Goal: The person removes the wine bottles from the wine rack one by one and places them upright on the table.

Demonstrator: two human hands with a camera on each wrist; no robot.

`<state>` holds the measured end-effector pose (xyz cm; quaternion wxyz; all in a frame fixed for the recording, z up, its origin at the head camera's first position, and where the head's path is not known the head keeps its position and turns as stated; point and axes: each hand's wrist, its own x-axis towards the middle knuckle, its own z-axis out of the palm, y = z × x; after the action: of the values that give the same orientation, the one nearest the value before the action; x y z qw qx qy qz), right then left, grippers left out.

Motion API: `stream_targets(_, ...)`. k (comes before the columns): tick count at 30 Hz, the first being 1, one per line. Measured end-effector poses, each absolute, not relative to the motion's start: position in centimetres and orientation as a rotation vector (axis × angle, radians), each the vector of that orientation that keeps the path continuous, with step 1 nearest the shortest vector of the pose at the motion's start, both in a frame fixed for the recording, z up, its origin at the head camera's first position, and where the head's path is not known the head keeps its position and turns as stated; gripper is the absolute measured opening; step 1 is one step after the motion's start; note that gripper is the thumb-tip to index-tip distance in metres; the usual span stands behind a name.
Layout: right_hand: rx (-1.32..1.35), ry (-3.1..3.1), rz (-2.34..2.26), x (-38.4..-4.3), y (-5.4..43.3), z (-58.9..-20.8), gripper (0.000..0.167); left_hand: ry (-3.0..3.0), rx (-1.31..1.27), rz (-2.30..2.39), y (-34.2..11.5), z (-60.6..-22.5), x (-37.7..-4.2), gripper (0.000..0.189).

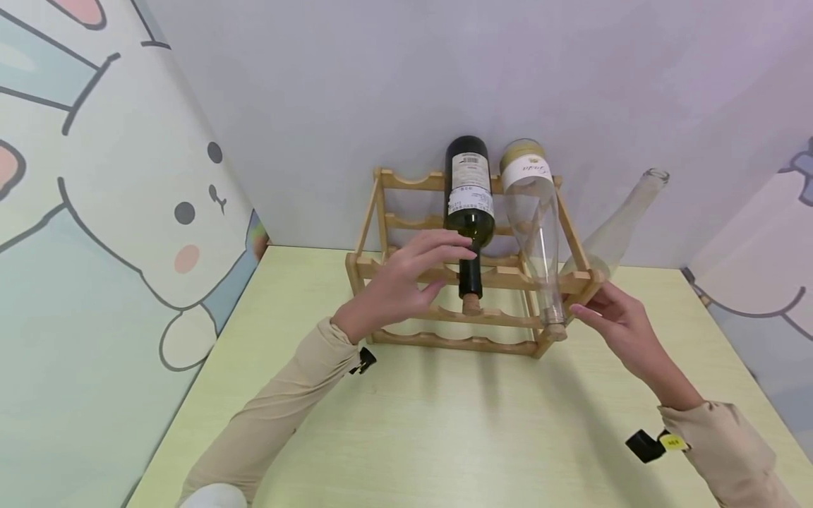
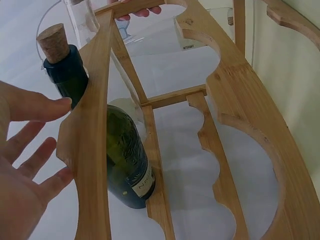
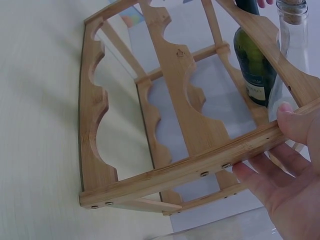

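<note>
A wooden wine rack (image 1: 454, 343) stands on the table against the wall. On its upper tier lie a dark green wine bottle (image 1: 470, 190) and a clear bottle (image 1: 532, 204), both corked, with their necks sloping toward me. My left hand (image 1: 403, 275) is beside the dark bottle's neck, fingers extended over it in the head view. In the left wrist view its thumb and fingertips come right to the edge of the front rail (image 2: 92, 150). My right hand (image 1: 619, 328) grips the rack's right side bar (image 3: 185, 165), thumb on one face and fingers around the other.
Another clear bottle (image 1: 619, 222), without a cork, stands behind the rack's right end, partly hidden by it. A pale wall (image 1: 317, 106) rises right behind the rack. Side panels with cartoon drawings (image 1: 127, 176) flank the light yellow-green table (image 1: 406, 437).
</note>
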<state>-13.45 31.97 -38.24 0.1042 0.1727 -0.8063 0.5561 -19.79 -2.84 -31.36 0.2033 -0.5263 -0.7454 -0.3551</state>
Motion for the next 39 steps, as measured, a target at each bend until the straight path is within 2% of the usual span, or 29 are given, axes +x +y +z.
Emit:
stream_targets(10,0.471,-2.467,1.493,-13.4,32.2,-38.4,0.041,-2.053,-1.504,-0.901,-1.5,-31.3,-20.6,0.052)
stream_targets(24,0.464,-2.469,1.487,-13.5,32.4,-38.7,0.041,-2.060,-1.580,-0.792,-0.6,-31.9,-20.9,0.042)
stream_targets(39,0.427,-2.467,1.535,-13.5,32.2,-38.8,0.043,-2.159,-1.543,-0.526,-0.5,-32.1,-20.7,0.038)
